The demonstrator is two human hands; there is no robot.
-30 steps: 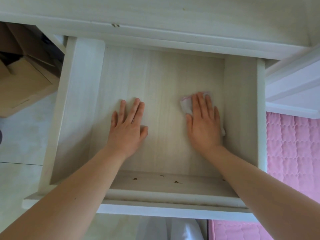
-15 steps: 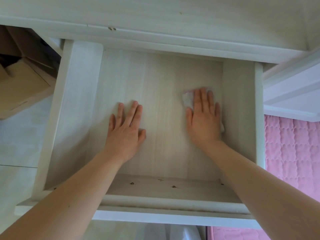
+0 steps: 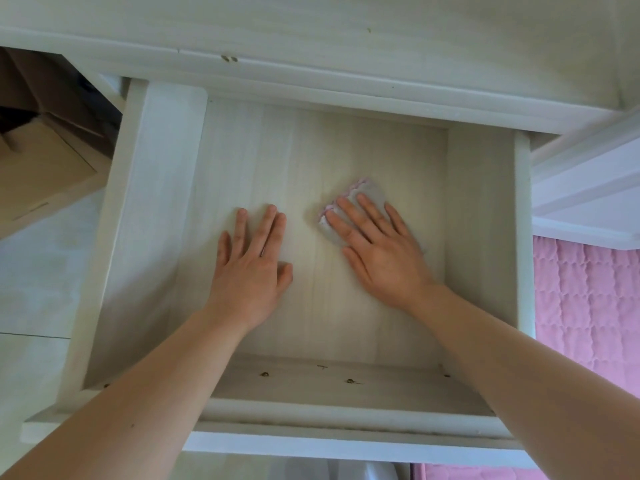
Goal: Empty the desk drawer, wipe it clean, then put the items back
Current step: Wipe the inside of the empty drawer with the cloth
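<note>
The right hand [image 3: 377, 251] lies flat with its fingers straight and spread, and it presses a small cloth [image 3: 349, 206] down on the floor of the drawer [image 3: 304, 157]. The cloth is pale with a pink edge, and only a bit of it peeks out past the fingertips. A second ago this hand and the cloth were over near the drawer's right wall [image 3: 481, 237]. Now they have slid toward the middle, and the fingers point more to the left. The left hand [image 3: 251, 268] is flat too, fingers straight and close together, resting on the bare wood just beside the right hand. It has hardly moved, so it looks like it is only holding the drawer steady. The slide means the wiping step is under way and the right part has likely been done. The strip of floor on the far side of the left hand, by the left wall [image 3: 138, 237], probably still needs a wipe. Nothing lies in the drawer but the cloth, so the emptying is done and the things still need to go back. Small dark marks on the front ledge [image 3: 346, 379], close to the wrists, may be screws or dirt; the view is too blurry to tell. Further out, past the right arm, there is a pink quilt [image 3: 588, 306], and past the left arm a brown box [image 3: 38, 174] stands on the floor.
</note>
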